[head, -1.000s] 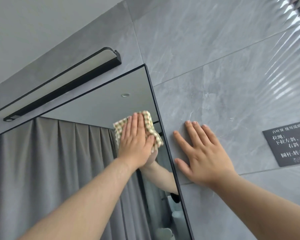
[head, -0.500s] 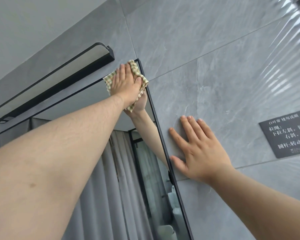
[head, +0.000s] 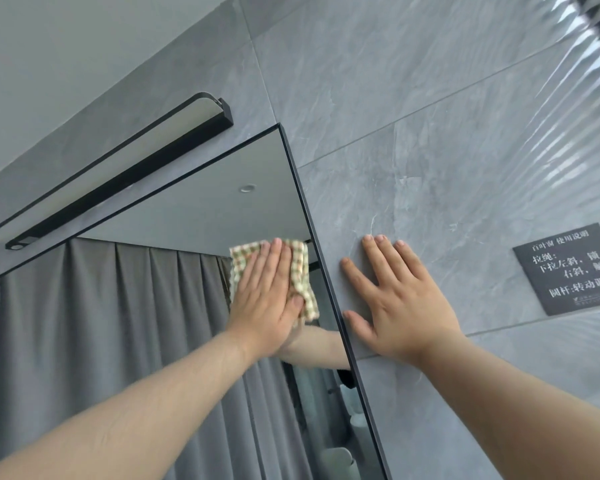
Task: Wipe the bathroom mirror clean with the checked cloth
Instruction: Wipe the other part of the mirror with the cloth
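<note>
Presently: wiping step in hand. The left hand point(head: 267, 303) lay flat, fingers straight and together, pressing the checked cloth point(head: 301, 271) against the mirror point(head: 201, 206). No fingers curled round the cloth; the thumb lay along its lower right edge. The cloth was bunched under the palm, with its edges showing past the fingertips and on the thumb side.

Position: upper right part of the glass, just beside the black frame edge point(head: 321, 258) and below the top right corner, level with the line where the reflected curtain point(head: 94, 334) met the reflected ceiling.

The right hand point(head: 400, 306) was spread open, palm on the grey tile wall point(head: 447, 143) just beside the frame, holding nothing. Judged to be a brace for the reach.

Also noted: a black light bar point(head: 118, 168) above the mirror and a dark instruction plaque point(head: 568, 268) on the tile to the right.

Judgement: mid-task. No streaks or dirt could be made out on the glass from this view, so coverage was not assessable. The left and lower areas lay well apart from the cloth. The next move would call for even, flat pressure and overlapping passes along the frame edge, then across toward the left. The cloth should sit fully under the palm so bare fingers do not smear the glass. The bracing hand is best placed on tile, not on the mirror.
</note>
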`<state>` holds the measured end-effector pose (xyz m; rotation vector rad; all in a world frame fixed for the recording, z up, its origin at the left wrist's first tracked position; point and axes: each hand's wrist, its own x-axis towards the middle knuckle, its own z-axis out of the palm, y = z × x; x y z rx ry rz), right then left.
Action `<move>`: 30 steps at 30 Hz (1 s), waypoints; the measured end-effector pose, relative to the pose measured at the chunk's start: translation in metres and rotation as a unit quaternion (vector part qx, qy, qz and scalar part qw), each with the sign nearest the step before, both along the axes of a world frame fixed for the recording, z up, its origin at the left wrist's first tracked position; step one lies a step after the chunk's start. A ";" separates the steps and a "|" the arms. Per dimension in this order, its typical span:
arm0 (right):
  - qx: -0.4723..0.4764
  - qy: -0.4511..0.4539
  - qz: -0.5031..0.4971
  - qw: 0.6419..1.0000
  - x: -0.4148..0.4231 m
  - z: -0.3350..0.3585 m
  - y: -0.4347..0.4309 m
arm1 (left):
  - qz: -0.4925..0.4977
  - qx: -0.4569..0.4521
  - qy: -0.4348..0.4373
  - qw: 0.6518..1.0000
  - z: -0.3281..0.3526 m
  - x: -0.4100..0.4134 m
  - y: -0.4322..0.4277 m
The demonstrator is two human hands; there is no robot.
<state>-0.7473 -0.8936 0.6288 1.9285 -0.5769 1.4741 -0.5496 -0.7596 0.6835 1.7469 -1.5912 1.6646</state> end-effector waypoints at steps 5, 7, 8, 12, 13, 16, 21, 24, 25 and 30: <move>-0.003 0.000 -0.003 1.000 -0.001 -0.001 0.000 | 0.017 0.040 -0.059 0.997 -0.050 0.017 0.004; -0.005 -0.003 -0.001 1.000 -0.001 0.000 -0.001 | 0.019 0.045 -0.068 0.996 -0.045 0.016 0.004; -0.007 -0.003 0.000 1.000 0.000 0.000 -0.001 | 0.021 0.049 -0.079 0.995 -0.041 0.016 0.004; -0.015 -0.014 0.004 1.000 0.001 -0.001 -0.002 | 0.005 0.051 -0.059 0.997 -0.011 0.001 0.000; -0.019 -0.018 0.006 1.000 0.002 -0.001 -0.003 | -0.007 0.043 -0.035 0.998 0.001 -0.006 -0.003; -0.030 -0.022 0.011 0.999 0.002 -0.001 -0.004 | -0.024 -0.003 0.017 1.000 0.039 -0.028 -0.013; -0.036 -0.030 0.014 0.999 0.003 -0.001 -0.005 | -0.009 -0.060 0.080 0.995 0.106 -0.049 -0.029; -0.045 -0.036 0.019 0.998 0.003 -0.001 -0.006 | -0.003 -0.074 0.111 0.991 0.130 -0.057 -0.033; -0.048 -0.037 0.017 0.998 0.003 -0.001 -0.006 | -0.002 -0.076 0.118 0.990 0.134 -0.058 -0.034; -0.043 -0.032 0.011 0.999 0.002 0.000 -0.004 | 0.000 -0.083 0.141 0.986 0.137 -0.064 -0.035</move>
